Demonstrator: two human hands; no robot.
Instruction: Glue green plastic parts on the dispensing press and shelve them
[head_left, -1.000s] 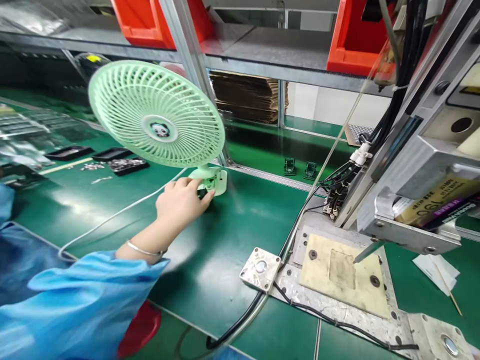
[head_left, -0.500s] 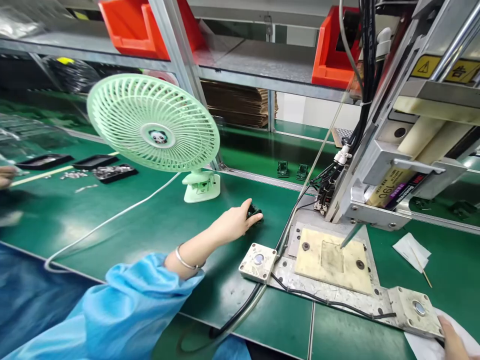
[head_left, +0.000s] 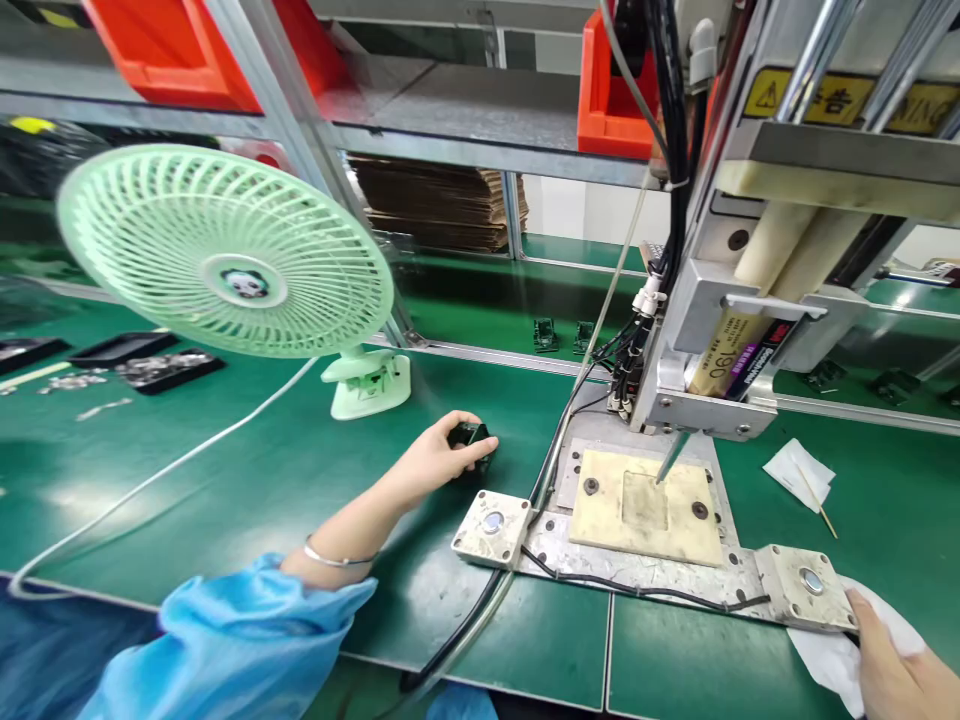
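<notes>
My left hand (head_left: 442, 458), with a silver bangle at its wrist, reaches over the green worktop. Its thumb and fingers close around a small dark circuit board module (head_left: 469, 434) low over the surface; part of the module is hidden. To the right stands a bench press machine with a pale fixture plate (head_left: 600, 520) under a slanted needle tip (head_left: 673, 456). At the lower right, my right hand (head_left: 889, 655) rests its thumb against the right-hand button box (head_left: 799, 595). White tissue (head_left: 819, 668) lies around that box and hand. The right fingers are mostly hidden.
A green fan (head_left: 225, 255) stands left, its white cable (head_left: 172, 455) crossing the worktop. Black trays (head_left: 169, 370) hold small metal parts. A left button box (head_left: 491, 528) and black cables (head_left: 469, 622) lie between my hands. More boards (head_left: 544, 336) sit behind.
The view has swung right and slightly closer. My left hand now grips the module more fully and has drawn slightly nearer. Another person's hand at the left edge has left the view.
</notes>
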